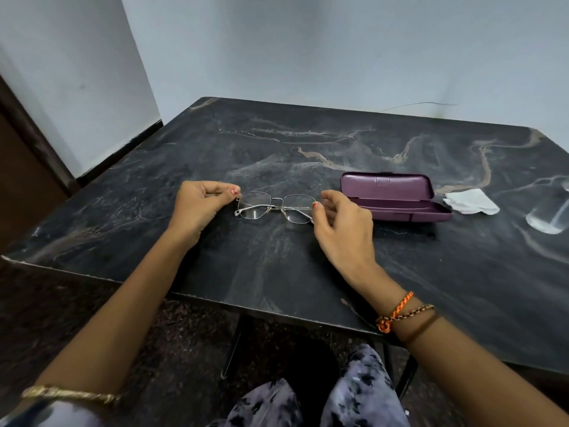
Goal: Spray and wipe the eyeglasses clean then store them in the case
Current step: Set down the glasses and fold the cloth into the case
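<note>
Thin silver-framed eyeglasses (pixel 275 207) with folded temples sit just above the dark marble table (pixel 277 266), held between both hands. My left hand (pixel 200 204) pinches the frame's left corner with curled fingers. My right hand (pixel 340 224) pinches the right corner between thumb and forefinger. A purple hard case (pixel 394 197) lies open just right of my right hand, its inside hidden from this angle. A white cloth (pixel 471 203) lies crumpled right of the case. A clear spray bottle (pixel 549 211) lies on its side at the far right edge.
The table's near edge (pixel 215 300) runs diagonally above my lap. White walls stand behind the table, with a dark doorframe (pixel 27 155) at the left. Table legs show beneath the top.
</note>
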Tool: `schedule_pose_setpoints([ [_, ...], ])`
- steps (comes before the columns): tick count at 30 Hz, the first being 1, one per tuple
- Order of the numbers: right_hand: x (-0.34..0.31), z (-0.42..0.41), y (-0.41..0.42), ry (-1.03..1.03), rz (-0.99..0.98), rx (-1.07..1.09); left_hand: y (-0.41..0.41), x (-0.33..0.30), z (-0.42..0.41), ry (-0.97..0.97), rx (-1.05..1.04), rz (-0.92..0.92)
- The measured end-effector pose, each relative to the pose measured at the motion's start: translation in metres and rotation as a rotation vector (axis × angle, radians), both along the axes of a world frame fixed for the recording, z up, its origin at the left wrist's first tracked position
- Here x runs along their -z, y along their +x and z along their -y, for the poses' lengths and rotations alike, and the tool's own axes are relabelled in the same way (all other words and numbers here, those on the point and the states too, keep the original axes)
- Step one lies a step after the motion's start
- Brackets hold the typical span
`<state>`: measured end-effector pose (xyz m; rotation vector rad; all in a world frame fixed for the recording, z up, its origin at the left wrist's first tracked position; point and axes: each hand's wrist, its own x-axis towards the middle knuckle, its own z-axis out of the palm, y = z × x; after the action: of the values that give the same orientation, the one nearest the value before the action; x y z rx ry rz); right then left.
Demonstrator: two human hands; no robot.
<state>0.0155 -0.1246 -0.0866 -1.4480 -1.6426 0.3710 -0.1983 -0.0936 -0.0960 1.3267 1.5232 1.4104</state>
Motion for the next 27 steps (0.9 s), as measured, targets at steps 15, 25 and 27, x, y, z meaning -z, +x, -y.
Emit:
schedule_pose_setpoints([
  [15, -0.034, 0.028, 0.024, 0.939, 0.343, -0.042, 0.051, -0.022, 0.025, 0.801, -0.234, -0.603],
  [25, -0.081, -0.005, 0.137, 0.719, 0.183, 0.199, 0.176, -0.056, 0.000, 0.942, 0.095, -0.592],
  [27, -0.073, -0.016, 0.158, 0.605, 0.127, 0.188, 0.196, -0.056, -0.006, 0.924, 0.121, -0.579],
])
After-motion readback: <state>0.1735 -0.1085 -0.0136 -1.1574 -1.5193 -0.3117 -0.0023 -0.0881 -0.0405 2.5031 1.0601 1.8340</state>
